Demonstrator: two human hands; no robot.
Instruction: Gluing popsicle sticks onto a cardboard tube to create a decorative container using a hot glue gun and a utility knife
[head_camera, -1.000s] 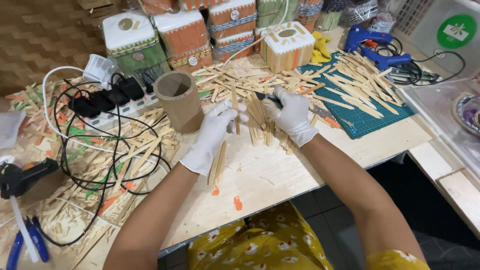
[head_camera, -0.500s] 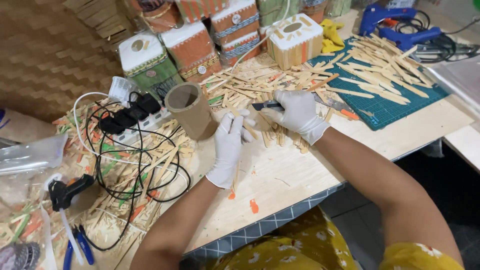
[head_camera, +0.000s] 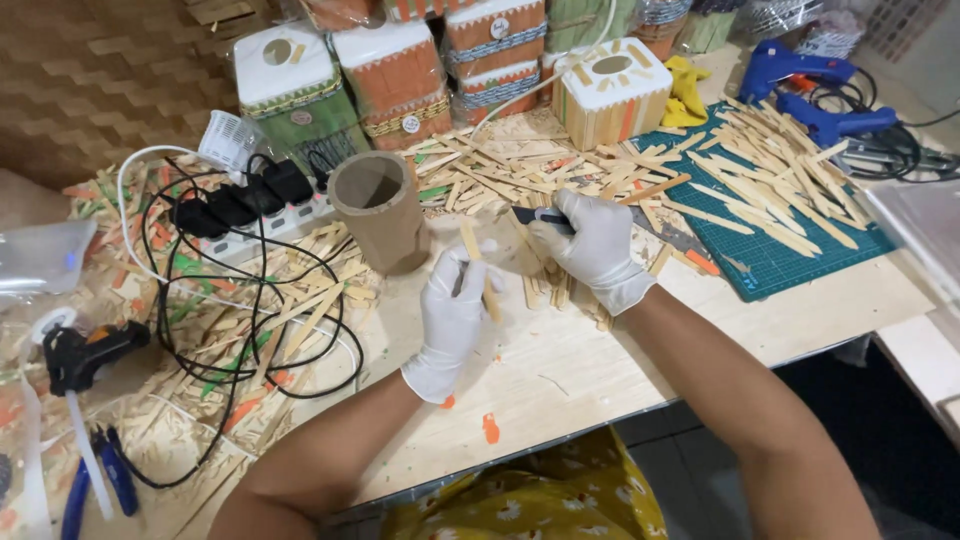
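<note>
Both my hands wear white gloves. My left hand (head_camera: 452, 318) grips a thin pale wooden strip (head_camera: 474, 252) that stands nearly upright over the tabletop. My right hand (head_camera: 595, 245) holds a dark-handled cutter (head_camera: 533, 216) with its tip next to the strip. A brown cardboard tube (head_camera: 378, 210) stands upright just left of my left hand. Several short wooden strips (head_camera: 560, 290) lie under and around my right hand.
A white power strip (head_camera: 250, 215) with black plugs and tangled cables lies at left. Decorated boxes (head_camera: 610, 95) stand along the back. A green cutting mat (head_camera: 775, 245) with many strips lies at right, two blue glue guns (head_camera: 810, 85) behind it. A black glue gun (head_camera: 85, 350) and blue pliers (head_camera: 100, 485) lie at front left.
The view has shifted. My left hand has turned and now holds one strip upright, and my right hand with the cutter has come close to it.
</note>
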